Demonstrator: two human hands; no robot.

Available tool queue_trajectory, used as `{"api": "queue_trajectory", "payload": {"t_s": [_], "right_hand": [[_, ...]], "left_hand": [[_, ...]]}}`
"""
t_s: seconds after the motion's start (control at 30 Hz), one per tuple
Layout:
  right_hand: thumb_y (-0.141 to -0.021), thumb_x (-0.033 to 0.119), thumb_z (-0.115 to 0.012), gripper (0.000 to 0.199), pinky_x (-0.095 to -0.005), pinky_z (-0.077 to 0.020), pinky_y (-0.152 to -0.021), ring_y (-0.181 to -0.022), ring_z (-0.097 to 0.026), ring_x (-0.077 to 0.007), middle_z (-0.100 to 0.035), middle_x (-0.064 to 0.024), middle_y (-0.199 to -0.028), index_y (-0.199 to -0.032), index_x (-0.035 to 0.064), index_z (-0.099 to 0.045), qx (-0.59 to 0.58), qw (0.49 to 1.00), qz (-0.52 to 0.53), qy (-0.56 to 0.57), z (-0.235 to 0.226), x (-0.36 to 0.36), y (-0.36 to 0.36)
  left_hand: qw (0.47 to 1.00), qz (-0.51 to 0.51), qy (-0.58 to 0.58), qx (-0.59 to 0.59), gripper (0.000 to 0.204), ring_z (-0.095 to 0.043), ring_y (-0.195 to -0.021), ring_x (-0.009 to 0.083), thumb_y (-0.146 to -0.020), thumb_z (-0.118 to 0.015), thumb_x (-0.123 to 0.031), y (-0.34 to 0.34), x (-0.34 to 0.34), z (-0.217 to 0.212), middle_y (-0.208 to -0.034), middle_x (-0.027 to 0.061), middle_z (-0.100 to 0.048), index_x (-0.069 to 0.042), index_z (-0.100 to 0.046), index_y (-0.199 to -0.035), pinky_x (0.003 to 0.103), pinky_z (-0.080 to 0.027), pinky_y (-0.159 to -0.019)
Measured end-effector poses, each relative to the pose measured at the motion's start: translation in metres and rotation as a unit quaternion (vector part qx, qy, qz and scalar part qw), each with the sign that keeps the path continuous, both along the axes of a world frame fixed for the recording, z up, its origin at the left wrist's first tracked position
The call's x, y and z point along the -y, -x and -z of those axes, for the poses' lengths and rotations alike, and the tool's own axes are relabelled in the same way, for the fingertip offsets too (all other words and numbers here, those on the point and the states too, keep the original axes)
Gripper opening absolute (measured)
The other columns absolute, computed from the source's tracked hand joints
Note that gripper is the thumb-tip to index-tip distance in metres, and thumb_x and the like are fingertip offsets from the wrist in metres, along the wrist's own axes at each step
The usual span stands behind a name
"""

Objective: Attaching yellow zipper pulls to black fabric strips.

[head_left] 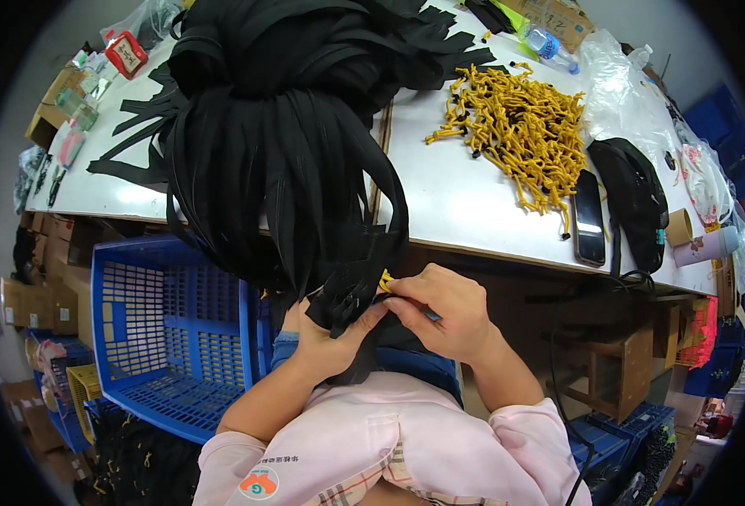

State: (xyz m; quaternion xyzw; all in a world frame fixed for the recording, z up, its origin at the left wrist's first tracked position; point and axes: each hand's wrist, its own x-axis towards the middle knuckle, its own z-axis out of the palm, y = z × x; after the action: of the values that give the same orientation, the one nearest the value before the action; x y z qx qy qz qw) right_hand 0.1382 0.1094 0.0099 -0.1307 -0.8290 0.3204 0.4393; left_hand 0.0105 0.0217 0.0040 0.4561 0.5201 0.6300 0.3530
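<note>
A big heap of long black fabric strips [280,169], which look like zipper tapes, lies over the table and hangs down past its front edge towards me. My left hand [329,347] is closed around the gathered ends of several strips in front of my lap. Close by, my right hand [448,310] pinches a small yellow cord pull [385,281] against the strip ends, thumb and fingertips pressed together. The fingertips of both hands meet there, so the exact join is hidden. A pile of yellow cord pulls with black ends [516,131] lies on the table at the right.
The white table [465,215] spans the view ahead. On its right are a phone [589,219], a black pouch [636,202], a tumbler [706,246], plastic bags and a bottle [550,49]. A blue crate [170,320] stands at my left, a wooden stool [621,371] at lower right.
</note>
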Motion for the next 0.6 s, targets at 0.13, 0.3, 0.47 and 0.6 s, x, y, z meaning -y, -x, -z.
{"api": "queue_trajectory", "payload": {"t_s": [0.13, 0.3, 0.47, 0.6], "right_hand": [[-0.061, -0.003, -0.066, 0.019, -0.0228, -0.0394, -0.044, -0.051, -0.05, -0.0183, -0.057, -0.0089, -0.066, -0.08, -0.0013, -0.06, 0.024, 0.998, -0.014, -0.052, 0.0, -0.002, 0.0], [-0.065, -0.002, -0.064, 0.02, -0.0239, -0.0395, -0.047, -0.054, -0.048, -0.0161, -0.053, -0.0077, -0.068, -0.084, -0.0008, -0.057, -0.016, 1.0, 0.003, -0.017, 0.004, 0.004, 0.006], [-0.072, -0.002, -0.059, 0.011, -0.0199, -0.0395, -0.05, -0.059, -0.048, -0.011, -0.052, -0.0079, -0.073, -0.082, -0.0023, -0.055, -0.071, 0.97, 0.06, 0.223, 0.021, 0.037, 0.005], [-0.076, 0.0, -0.055, 0.007, -0.0177, -0.0379, -0.049, -0.056, -0.045, -0.0085, -0.051, -0.0076, -0.076, -0.081, -0.0036, -0.053, -0.13, 0.923, -0.02, 0.362, 0.019, 0.038, 0.008]], "left_hand": [[0.998, 0.023, 0.043, 0.044, 0.018, -0.055, -0.076, 0.0104, -0.072, -0.063, 0.0, 0.001, 0.004, 0.0, -0.085, 0.0046, -0.059, 0.0, -0.057, -0.088, 0.022, -0.044, -0.07], [0.981, -0.007, 0.031, 0.191, 0.022, -0.054, -0.078, 0.0107, -0.073, -0.063, -0.003, -0.003, 0.009, 0.007, -0.088, 0.0052, -0.059, 0.0, -0.057, -0.094, 0.022, -0.044, -0.071], [0.999, -0.038, -0.001, 0.025, 0.025, -0.053, -0.082, 0.0109, -0.074, -0.063, -0.006, -0.001, 0.007, 0.01, -0.09, 0.0048, -0.058, 0.0, -0.055, -0.097, 0.023, -0.043, -0.074], [0.98, -0.034, 0.06, 0.188, 0.023, -0.053, -0.081, 0.0121, -0.074, -0.062, -0.007, -0.005, 0.01, 0.003, -0.089, 0.0054, -0.058, 0.002, -0.056, -0.095, 0.025, -0.043, -0.075]]}}
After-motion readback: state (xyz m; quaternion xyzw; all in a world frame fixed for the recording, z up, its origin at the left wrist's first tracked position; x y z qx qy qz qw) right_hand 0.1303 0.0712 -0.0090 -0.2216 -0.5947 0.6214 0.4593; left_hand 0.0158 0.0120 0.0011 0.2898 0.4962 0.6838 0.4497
